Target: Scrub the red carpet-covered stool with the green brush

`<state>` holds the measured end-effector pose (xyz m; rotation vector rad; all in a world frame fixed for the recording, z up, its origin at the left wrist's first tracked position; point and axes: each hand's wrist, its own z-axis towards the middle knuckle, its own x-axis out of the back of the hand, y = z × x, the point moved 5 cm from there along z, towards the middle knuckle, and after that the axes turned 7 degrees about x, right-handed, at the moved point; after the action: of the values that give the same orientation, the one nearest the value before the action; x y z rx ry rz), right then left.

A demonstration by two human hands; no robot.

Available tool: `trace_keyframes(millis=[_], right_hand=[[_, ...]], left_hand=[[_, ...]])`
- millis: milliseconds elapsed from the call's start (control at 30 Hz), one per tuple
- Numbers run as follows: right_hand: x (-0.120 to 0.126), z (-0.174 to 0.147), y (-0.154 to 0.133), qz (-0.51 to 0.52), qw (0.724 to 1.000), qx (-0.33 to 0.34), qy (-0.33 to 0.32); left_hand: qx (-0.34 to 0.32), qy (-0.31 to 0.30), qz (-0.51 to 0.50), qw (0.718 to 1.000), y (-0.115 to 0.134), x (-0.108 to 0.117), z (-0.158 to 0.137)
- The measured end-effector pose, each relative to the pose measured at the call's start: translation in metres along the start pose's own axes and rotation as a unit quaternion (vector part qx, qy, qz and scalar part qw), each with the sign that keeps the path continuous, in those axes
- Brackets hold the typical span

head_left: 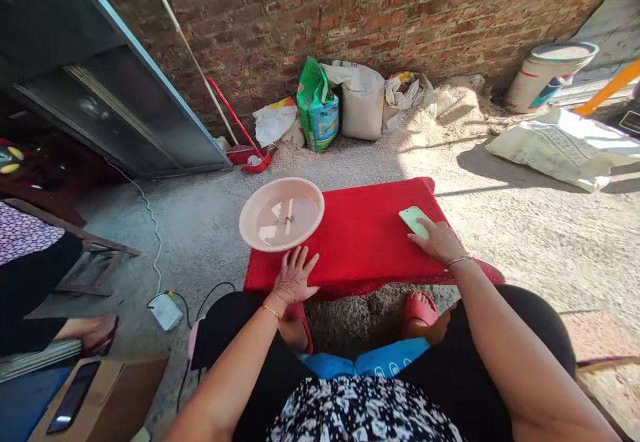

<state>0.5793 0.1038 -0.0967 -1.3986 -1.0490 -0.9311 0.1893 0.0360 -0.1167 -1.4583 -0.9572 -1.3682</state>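
Note:
In the head view a low table under a red cloth (370, 235) stands before my knees. A pale pink basin (245, 225) with water sits at its left end, and some small dark things, too small to name, lie in the water. My left hand (294, 277) rests with fingers spread on the cloth's near edge, just below the basin's rim. Toward the table's right end, my right hand (441, 242) has its thumb and fingers around the near end of a light green smartphone (413, 219). The phone's lower part is hidden under the fingers.
Several sacks, among them a green bag (320, 119) and a white sack (363, 105), stand along the brick wall. A red dustpan (257, 160) lies near the metal door. Another person's leg, a cardboard box (125, 389) and cables are at left. A bucket (545, 79) stands back right.

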Motion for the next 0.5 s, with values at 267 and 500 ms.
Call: trace_keyframes(millis=[267,500], right_hand=[[0.003,0.005,-0.01,-0.082,0.995,-0.043,-0.032],[0.019,0.004,-0.041,-0.121,0.992,-0.015,-0.011]], left_hand=[[0.028,-0.058,-0.01,0.998,0.013,-0.007,0.005],[0.029,-0.112,-0.062,0.991,0.025,0.013,0.018]])
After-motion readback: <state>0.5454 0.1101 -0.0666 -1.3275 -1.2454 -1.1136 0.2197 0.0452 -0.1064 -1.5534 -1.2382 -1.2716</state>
